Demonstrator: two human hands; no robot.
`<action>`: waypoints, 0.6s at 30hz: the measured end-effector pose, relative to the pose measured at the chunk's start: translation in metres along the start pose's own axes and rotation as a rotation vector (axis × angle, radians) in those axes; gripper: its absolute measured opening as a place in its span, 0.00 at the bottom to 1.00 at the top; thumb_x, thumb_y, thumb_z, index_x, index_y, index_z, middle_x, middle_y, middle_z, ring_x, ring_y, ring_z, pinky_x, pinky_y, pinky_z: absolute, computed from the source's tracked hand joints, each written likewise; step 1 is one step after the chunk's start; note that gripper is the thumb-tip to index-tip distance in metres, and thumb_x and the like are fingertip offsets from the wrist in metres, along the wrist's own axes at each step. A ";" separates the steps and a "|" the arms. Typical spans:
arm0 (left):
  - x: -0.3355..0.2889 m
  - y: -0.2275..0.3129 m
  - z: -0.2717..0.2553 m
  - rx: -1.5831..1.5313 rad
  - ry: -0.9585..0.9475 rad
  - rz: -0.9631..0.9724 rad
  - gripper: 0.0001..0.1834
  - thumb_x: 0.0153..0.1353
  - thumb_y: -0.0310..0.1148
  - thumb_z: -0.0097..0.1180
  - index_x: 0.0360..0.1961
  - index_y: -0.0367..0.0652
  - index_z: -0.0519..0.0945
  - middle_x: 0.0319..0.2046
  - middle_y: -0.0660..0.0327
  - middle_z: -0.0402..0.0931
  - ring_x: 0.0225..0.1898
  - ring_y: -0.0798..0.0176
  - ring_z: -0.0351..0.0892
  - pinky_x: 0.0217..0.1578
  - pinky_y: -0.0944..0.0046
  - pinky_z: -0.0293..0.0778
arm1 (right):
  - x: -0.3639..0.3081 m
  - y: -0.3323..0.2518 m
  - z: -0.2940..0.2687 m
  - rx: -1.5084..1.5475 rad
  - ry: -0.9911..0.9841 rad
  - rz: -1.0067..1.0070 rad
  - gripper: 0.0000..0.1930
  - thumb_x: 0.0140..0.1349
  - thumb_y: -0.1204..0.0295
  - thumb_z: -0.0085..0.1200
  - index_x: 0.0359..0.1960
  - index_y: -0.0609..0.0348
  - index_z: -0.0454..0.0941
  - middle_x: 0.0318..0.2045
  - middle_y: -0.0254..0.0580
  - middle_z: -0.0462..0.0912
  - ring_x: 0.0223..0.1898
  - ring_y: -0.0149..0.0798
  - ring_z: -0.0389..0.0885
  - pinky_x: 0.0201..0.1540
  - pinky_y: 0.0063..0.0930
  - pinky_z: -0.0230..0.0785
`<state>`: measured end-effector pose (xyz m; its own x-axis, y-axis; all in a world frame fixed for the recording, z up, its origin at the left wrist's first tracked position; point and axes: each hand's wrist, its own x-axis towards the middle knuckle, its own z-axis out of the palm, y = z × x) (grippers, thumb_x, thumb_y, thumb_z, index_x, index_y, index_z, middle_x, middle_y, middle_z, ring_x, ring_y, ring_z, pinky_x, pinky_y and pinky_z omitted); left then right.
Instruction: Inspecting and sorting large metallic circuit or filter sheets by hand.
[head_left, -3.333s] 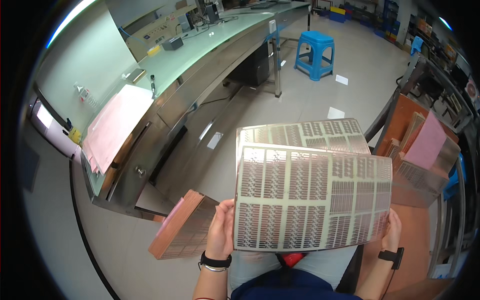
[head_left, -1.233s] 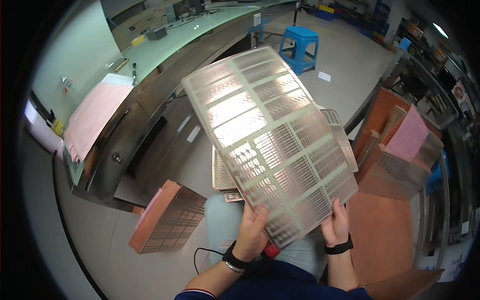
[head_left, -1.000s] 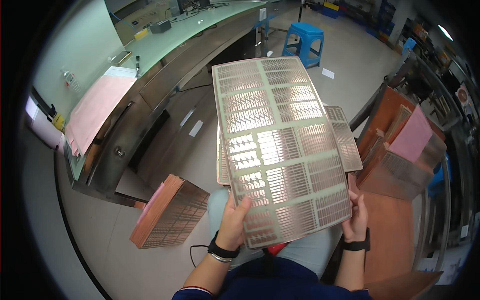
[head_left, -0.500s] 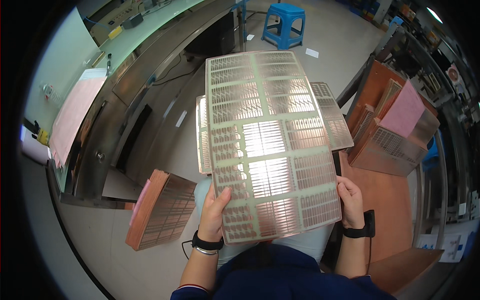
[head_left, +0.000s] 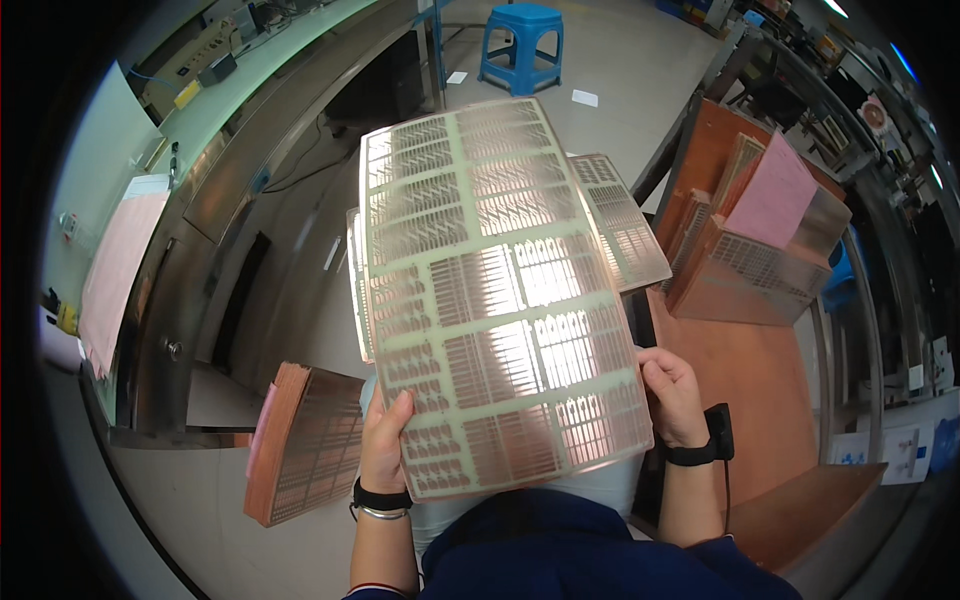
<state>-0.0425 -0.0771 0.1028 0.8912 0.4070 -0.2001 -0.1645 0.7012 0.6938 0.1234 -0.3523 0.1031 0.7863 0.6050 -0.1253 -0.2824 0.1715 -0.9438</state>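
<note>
Head view: the patterned panel [head_left: 510, 310] partly hides the left hand [head_left: 384, 448].

Green-topped bench [head_left: 205, 118] — pink sheets [head_left: 125, 260]; floor [head_left: 645, 65] — blue stool [head_left: 521, 33].

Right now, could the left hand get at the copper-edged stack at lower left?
Probably not without letting go: the left hand grips the patterned panel. The copper-edged stack looks nearby, though, with its copper edges uncovered.

A blue stool [head_left: 522, 17] stands on the floor [head_left: 640, 60] near a green-topped bench [head_left: 228, 106].
</note>
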 end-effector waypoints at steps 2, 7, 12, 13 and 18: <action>-0.001 0.003 -0.003 0.016 -0.022 0.003 0.27 0.62 0.30 0.49 0.61 0.36 0.58 0.53 0.55 0.69 0.51 0.63 0.72 0.51 0.62 0.71 | 0.008 -0.002 -0.006 0.111 -0.051 0.015 0.17 0.67 0.65 0.45 0.49 0.67 0.71 0.37 0.39 0.80 0.38 0.27 0.78 0.43 0.21 0.71; -0.003 0.008 -0.014 0.129 -0.191 -0.090 0.28 0.63 0.33 0.50 0.61 0.34 0.59 0.53 0.55 0.69 0.51 0.65 0.71 0.52 0.63 0.69 | 0.034 -0.005 0.007 0.424 0.033 -0.005 0.21 0.68 0.63 0.41 0.54 0.68 0.65 0.46 0.42 0.76 0.44 0.31 0.77 0.49 0.24 0.70; 0.000 0.016 -0.002 0.065 -0.233 -0.019 0.34 0.66 0.51 0.40 0.63 0.35 0.56 0.57 0.53 0.65 0.55 0.61 0.68 0.54 0.60 0.67 | 0.040 -0.010 0.018 0.431 -0.078 -0.075 0.22 0.68 0.73 0.38 0.62 0.66 0.55 0.54 0.45 0.71 0.53 0.38 0.73 0.54 0.32 0.68; 0.000 0.017 0.002 -0.090 -0.186 0.011 0.36 0.65 0.54 0.37 0.63 0.35 0.56 0.58 0.52 0.64 0.56 0.59 0.67 0.55 0.58 0.66 | 0.040 -0.009 0.021 0.499 -0.007 -0.111 0.21 0.68 0.73 0.37 0.62 0.65 0.56 0.54 0.46 0.71 0.52 0.38 0.73 0.54 0.32 0.68; -0.005 -0.009 0.012 -0.385 -0.108 0.150 0.35 0.66 0.57 0.33 0.63 0.39 0.56 0.61 0.52 0.60 0.61 0.54 0.62 0.61 0.51 0.57 | 0.042 -0.005 0.038 0.561 0.041 -0.261 0.24 0.67 0.73 0.40 0.64 0.57 0.53 0.59 0.41 0.66 0.58 0.37 0.67 0.60 0.35 0.62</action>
<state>-0.0401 -0.0921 0.1060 0.8812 0.4718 -0.0288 -0.4233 0.8147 0.3963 0.1370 -0.2980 0.1144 0.8856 0.4597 0.0658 -0.3153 0.6993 -0.6415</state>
